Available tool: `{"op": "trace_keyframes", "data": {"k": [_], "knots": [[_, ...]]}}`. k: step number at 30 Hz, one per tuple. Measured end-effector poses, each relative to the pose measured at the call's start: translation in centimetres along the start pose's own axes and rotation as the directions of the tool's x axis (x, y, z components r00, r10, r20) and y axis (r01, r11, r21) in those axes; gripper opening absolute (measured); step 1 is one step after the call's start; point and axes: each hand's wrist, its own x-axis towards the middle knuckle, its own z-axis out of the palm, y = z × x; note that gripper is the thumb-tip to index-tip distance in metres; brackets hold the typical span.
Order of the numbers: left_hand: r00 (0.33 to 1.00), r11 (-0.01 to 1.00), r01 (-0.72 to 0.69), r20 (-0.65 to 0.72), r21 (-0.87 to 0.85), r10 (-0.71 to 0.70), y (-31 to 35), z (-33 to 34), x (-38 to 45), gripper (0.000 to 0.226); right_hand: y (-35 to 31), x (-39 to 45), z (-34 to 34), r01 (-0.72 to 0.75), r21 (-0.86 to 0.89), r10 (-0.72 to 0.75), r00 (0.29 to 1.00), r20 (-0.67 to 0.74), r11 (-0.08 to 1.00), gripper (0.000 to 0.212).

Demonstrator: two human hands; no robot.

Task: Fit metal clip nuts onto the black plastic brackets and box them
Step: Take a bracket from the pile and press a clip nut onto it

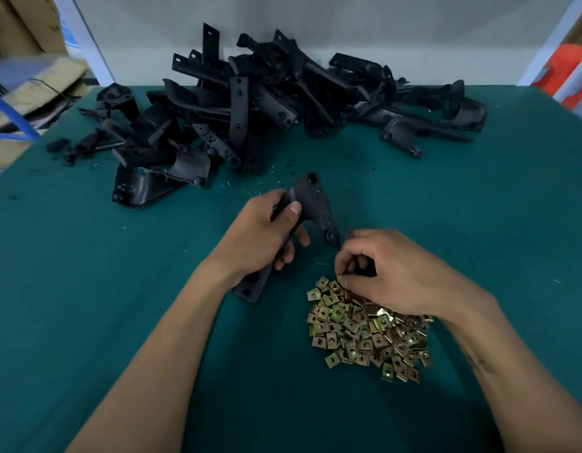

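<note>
My left hand grips one bracket; my right hand apparently pinches a clip nut just below its tip. None fitted; bracket heap beyond remains.

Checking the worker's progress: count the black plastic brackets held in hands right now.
1. The left hand grips one black plastic bracket above the green table; the right hand picks at the brass-coloured metal clip nuts.
</note>
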Motion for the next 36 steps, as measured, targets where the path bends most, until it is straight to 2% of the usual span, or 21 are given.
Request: {"op": "trace_keyframes", "data": {"k": [7, 10, 14, 16, 19, 21, 23, 26, 28, 31, 33, 36], "knots": [[0.996, 0.930, 0.005, 0.087, -0.367, 0.029, -0.3, 0.2, 0.0, 0.023, 0.4, 0.0, -0.4, -0.017, 0.174, 0.022, 0.999, -0.028, 0.985, 0.015], [0.992, 0.897, -0.005, 0.114, -0.442, 0.062, -0.4, 0.5, 0.0, 0.019, 0.4, 0.3, -0.1, -0.011, 0.359, 0.047, 0.995, -0.090, 0.933, 0.017], [0.990, 0.884, -0.005, 0.124, -0.467, 0.071, -0.5, 0.7, 0.1, 0.020, 0.8, 0.5, -0.3, 0.077, 0.498, 0.043, 0.973, -0.225, 0.864, 0.018], [0.990, 0.877, 0.002, 0.127, -0.480, 0.067, -0.5, 0.8, 0.2, 0.023, 0.9, 0.5, -0.5, 0.132, 0.614, 0.053, 0.960, -0.273, 0.778, 0.016], [0.990, 0.870, 0.011, 0.129, -0.493, 0.060, -0.3, 0.8, 0.2, 0.023, 0.6, 0.5, -0.6, 0.223, 0.824, 0.092, 0.945, -0.314, 0.521, 0.013], [0.989, 0.860, 0.005, 0.128, -0.510, 0.070, -0.3, 0.9, 0.1, 0.021, 0.4, 0.5, -0.6, 0.243, 0.899, 0.119, 0.945, -0.304, 0.366, 0.015], [0.987, 0.825, -0.019, 0.120, -0.565, 0.105, -0.1, 1.1, -0.1, 0.019, 0.1, 0.5, -0.6, 0.246, 0.924, 0.144, 0.944, -0.297, 0.292, 0.016], [0.981, 0.773, -0.082, 0.084, -0.629, 0.173, 0.3, 1.6, -0.4, 0.018, -0.4, 0.7, -0.2, 0.230, 0.933, 0.189, 0.939, -0.288, 0.278, 0.020], [0.978, 0.780, -0.121, 0.059, -0.614, 0.198, 0.6, 2.0, -0.5, 0.014, -0.8, 0.9, 0.1, 0.203, 0.932, 0.210, 0.939, -0.273, 0.301, 0.021], [0.985, 0.811, -0.124, 0.030, -0.571, 0.171, 0.8, 2.6, -0.4, 0.024, -1.3, 1.0, 0.5, 0.177, 0.931, 0.220, 0.942, -0.254, 0.319, 0.021], [0.991, 0.815, -0.119, -0.013, -0.567, 0.135, 0.7, 3.0, -0.3, 0.035, -1.5, 1.0, 0.6, 0.164, 0.925, 0.235, 0.938, -0.254, 0.343, 0.013], [0.988, 0.819, -0.152, -0.070, -0.553, 0.136, 0.6, 3.6, -0.2, 0.027, -1.6, 0.9, 0.6, 0.122, 0.915, 0.292, 0.924, -0.246, 0.385, 0.005]]}}
